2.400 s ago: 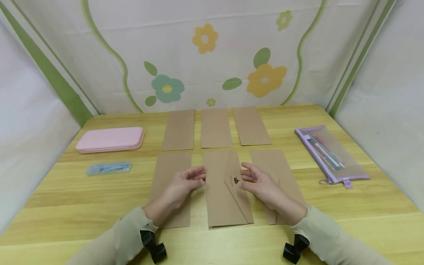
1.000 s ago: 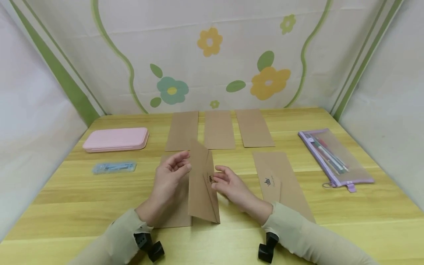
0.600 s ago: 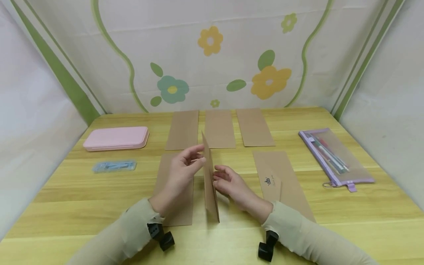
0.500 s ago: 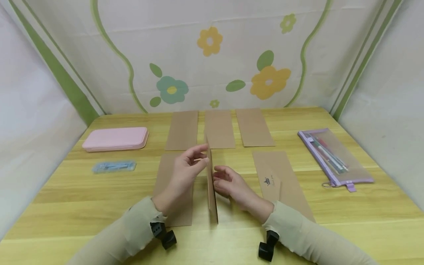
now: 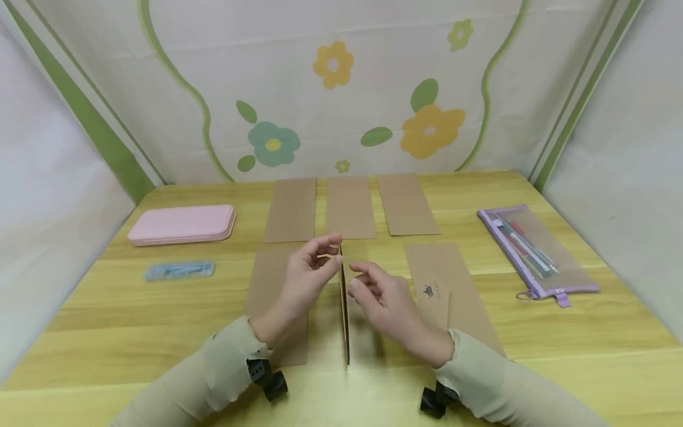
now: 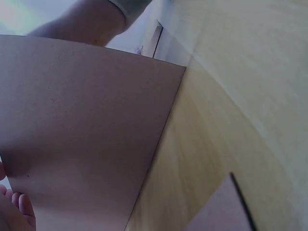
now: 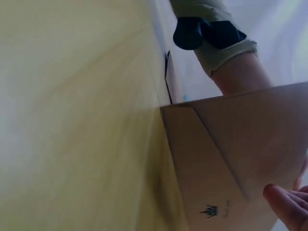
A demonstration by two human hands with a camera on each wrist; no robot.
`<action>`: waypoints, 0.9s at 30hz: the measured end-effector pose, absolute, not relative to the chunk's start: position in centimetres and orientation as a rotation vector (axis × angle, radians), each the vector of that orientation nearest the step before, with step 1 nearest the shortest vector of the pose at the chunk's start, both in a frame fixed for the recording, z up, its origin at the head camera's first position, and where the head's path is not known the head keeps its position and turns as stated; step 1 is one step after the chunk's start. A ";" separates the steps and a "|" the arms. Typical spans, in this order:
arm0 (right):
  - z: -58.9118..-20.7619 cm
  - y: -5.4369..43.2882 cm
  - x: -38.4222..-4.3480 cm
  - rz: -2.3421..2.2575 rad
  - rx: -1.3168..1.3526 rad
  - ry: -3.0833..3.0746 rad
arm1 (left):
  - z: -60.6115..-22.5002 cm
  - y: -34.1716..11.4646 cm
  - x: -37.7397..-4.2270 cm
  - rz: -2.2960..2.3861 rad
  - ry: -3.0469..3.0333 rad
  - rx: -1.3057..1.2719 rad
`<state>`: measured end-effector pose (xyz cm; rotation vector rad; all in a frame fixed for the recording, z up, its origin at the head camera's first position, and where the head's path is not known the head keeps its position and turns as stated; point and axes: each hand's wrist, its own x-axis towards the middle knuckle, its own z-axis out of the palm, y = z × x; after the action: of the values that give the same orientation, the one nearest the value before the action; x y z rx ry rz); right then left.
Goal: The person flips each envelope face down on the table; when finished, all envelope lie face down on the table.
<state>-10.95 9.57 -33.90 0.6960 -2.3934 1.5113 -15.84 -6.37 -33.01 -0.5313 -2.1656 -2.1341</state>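
Observation:
A brown kraft envelope [image 5: 344,320] stands upright on its long edge between my hands, nearly edge-on in the head view. My left hand [image 5: 309,276] pinches its upper edge between thumb and fingers. The plain side of the envelope [image 6: 86,120] fills much of the left wrist view. In the right wrist view, the flap side shows a black crown print [image 7: 209,211]. My right hand [image 5: 392,305] is close to that side, fingers bent and nothing gripped. A second envelope [image 5: 274,279] lies flat at the left, and a third envelope [image 5: 464,279], flap side up, at the right.
Three more envelopes lie in a row behind, among them the middle envelope [image 5: 350,207]. A pink pencil case [image 5: 181,224] and a small light-blue packet [image 5: 179,270] lie left. At right is a purple-edged mesh zip pouch [image 5: 539,252] with pens.
The middle envelope, flat at first, has been raised onto its long edge and turned edge-on. The left hand moved right with it. The right hand uncovered the right envelope's crown, then shifted slightly.

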 end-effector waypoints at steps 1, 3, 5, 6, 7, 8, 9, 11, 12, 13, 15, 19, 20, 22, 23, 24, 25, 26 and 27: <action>-33.8 9.6 -10.8 1.386 0.777 -2.356 | -33.0 -6.4 -15.9 -2.130 -2.161 -0.539; -33.6 9.6 -10.5 1.204 0.888 -2.295 | -33.1 -6.3 -16.0 -2.120 -2.154 -0.554; -33.6 9.5 -10.3 1.135 0.944 -2.280 | -33.1 -6.3 -16.0 -2.110 -2.152 -0.564; -33.6 9.4 -10.3 1.125 0.962 -2.278 | -33.0 -6.3 -16.1 -2.109 -2.152 -0.567; -33.7 9.3 -10.2 1.124 0.967 -2.283 | -33.0 -6.3 -16.1 -2.106 -2.153 -0.569; -33.7 9.2 -10.1 1.132 0.962 -2.292 | -33.0 -6.3 -16.1 -2.105 -2.153 -0.573; -33.8 9.1 -10.1 1.144 0.953 -2.302 | -33.0 -6.3 -16.0 -2.107 -2.152 -0.576; -33.8 9.0 -10.0 1.148 0.934 -2.313 | -33.0 -6.3 -16.0 -2.105 -2.144 -0.584; -33.7 9.0 -10.0 1.144 0.927 -2.314 | -33.0 -6.4 -15.9 -2.108 -2.138 -0.585; -33.7 9.0 -10.0 1.141 0.922 -2.314 | -33.0 -6.4 -15.9 -2.110 -2.132 -0.585; -33.5 8.9 -10.0 1.134 0.922 -2.311 | -33.0 -6.4 -15.8 -2.121 -2.116 -0.583; -33.0 8.7 -9.8 1.120 0.932 -2.301 | -33.0 -6.3 -15.8 -2.150 -2.085 -0.581; -32.9 8.7 -9.8 1.116 0.934 -2.298 | -33.1 -6.3 -15.8 -2.158 -2.080 -0.581; -32.8 8.6 -9.7 1.102 0.938 -2.287 | -33.1 -6.3 -15.9 -2.174 -2.072 -0.575; -32.7 8.5 -9.7 1.094 0.939 -2.279 | -33.0 -6.3 -15.8 -2.180 -2.071 -0.569; -32.7 8.5 -9.7 1.083 0.940 -2.271 | -33.1 -6.3 -15.8 -2.190 -2.070 -0.561; -32.7 8.5 -9.8 1.076 0.945 -2.260 | -33.1 -6.3 -15.8 -2.193 -2.071 -0.555; -32.7 8.4 -9.8 1.067 0.948 -2.248 | -33.1 -6.2 -15.8 -2.197 -2.071 -0.550; -32.7 8.4 -9.9 1.061 0.952 -2.238 | -33.1 -6.2 -15.9 -2.198 -2.073 -0.546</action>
<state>-9.86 8.41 -32.72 0.9524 -2.2375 1.0607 -15.86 -6.24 -33.10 -0.5464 -2.0733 -2.1980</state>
